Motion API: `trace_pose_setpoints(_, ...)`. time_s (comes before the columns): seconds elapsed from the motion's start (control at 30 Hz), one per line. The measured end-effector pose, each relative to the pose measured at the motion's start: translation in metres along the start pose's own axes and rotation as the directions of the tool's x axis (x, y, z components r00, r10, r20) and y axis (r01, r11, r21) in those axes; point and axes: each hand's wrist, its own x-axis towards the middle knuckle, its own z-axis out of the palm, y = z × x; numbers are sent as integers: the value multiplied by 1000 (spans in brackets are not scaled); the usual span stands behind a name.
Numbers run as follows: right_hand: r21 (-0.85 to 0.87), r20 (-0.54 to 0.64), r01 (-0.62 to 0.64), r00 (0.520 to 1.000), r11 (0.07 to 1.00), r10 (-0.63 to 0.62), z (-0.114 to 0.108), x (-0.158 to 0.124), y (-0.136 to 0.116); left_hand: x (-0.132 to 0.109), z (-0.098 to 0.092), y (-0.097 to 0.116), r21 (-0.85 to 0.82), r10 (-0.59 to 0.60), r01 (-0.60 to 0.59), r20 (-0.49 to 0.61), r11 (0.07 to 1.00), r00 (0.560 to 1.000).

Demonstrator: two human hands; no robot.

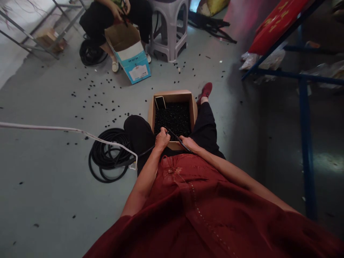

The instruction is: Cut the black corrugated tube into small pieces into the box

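The left hand (162, 139) grips a black cable (176, 138) and the right hand (187, 144) pinches it, just above a box (172, 96) of black bits (172, 120) between the knees. A snag on the coil (103, 168) could jerk the hands, tipping bits onto the floor (40, 107).

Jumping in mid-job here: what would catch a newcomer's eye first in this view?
The open cardboard box at the person's lap stands out first, heaped with small black pieces, with the left hand and right hand holding a black cable above it. To the box's left lies a coil of black cable, and loose black pieces are scattered across the grey floor.
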Motion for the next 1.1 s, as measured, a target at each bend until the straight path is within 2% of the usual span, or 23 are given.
trace_pose_setpoints(0.73, -35, 27, -25, 999, 999, 26, 0, 0, -1, 2, 2, 0, 100, 3, -8, 49, 995, 999)
trace_pose_setpoints(0.9, 11, 7, -53, 999, 999, 53, 3, 5, 2, 2, 2, -1, 79, -1, -3, 50, 997, 999)
trace_pose_setpoints(1.1, 156, -68, -40, 996, 987, 51, 1, 13, 7, 2, -1, 1, 13, 4, -5, 24, 1000, 1000)
